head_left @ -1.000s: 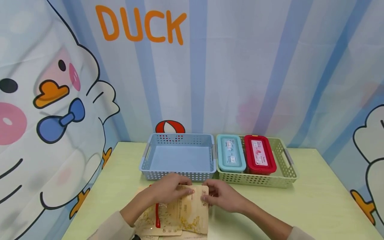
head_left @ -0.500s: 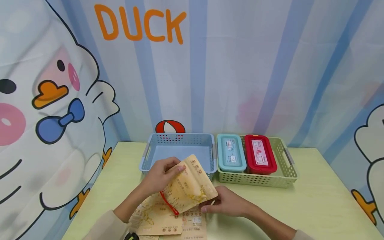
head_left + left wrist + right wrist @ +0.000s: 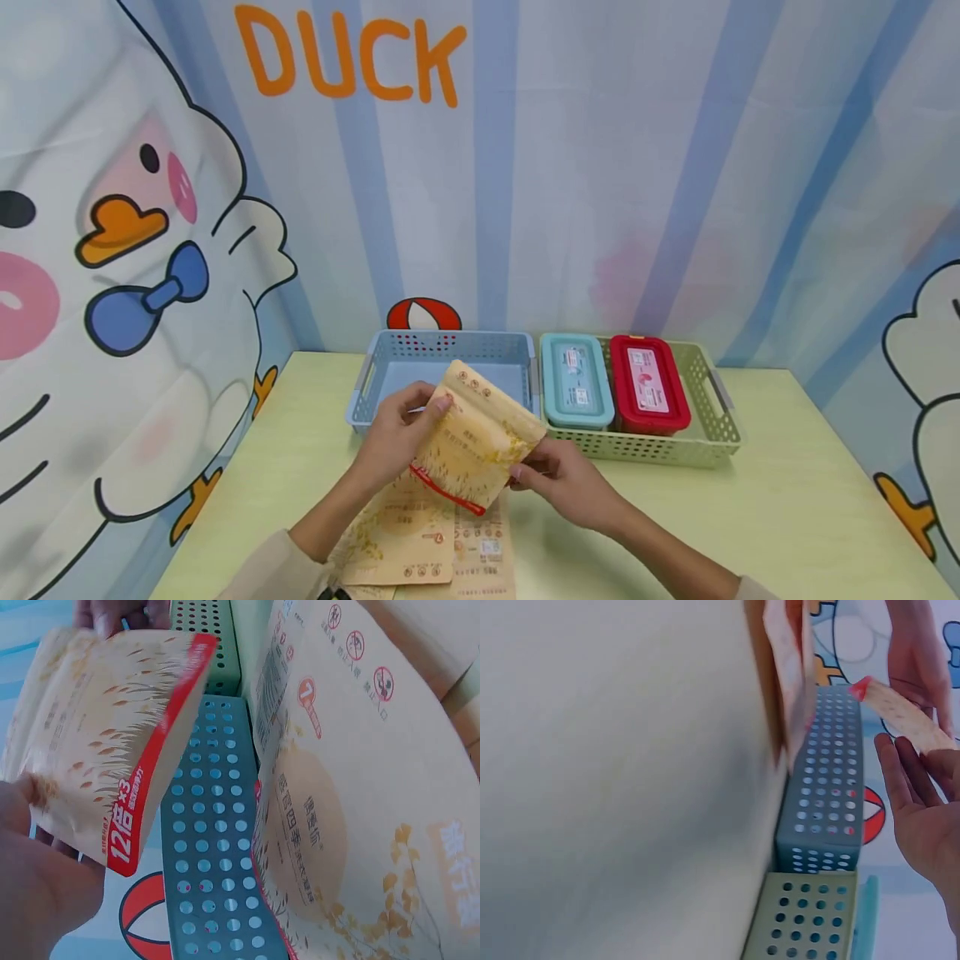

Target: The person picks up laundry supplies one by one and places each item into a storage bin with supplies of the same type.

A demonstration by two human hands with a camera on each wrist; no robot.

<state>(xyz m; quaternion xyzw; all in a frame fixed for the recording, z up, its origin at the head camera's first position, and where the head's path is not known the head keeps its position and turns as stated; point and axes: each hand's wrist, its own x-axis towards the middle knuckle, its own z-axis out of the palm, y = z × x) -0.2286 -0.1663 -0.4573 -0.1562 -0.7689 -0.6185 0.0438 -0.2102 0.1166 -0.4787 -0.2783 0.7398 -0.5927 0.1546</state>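
Note:
Both hands hold up a tan printed pouch (image 3: 476, 446) with a red strip along its lower edge, tilted above the table in the head view. My left hand (image 3: 393, 433) pinches its left side, thumb on the printed face. At the opposite edge my right hand (image 3: 570, 483) grips the pouch between thumb and fingers; its fingers are partly hidden behind it. In the left wrist view the red strip on the pouch (image 3: 101, 742) carries white print. Below, more tan pouches lie overlapping on the table, among them a front pouch (image 3: 401, 542) and one to its right (image 3: 486, 554).
A light blue perforated basket (image 3: 360, 400) stands behind the hands. Beside it on the right, a green basket (image 3: 708, 454) holds a teal-lidded box (image 3: 577, 383) and a red-lidded box (image 3: 651, 387). A cartoon-printed curtain (image 3: 570, 167) hangs behind the table.
The pouch has been lifted off the pile and tilted, its red strip swinging toward the lower side. Both hands moved with it, the right sliding to its lower right edge.

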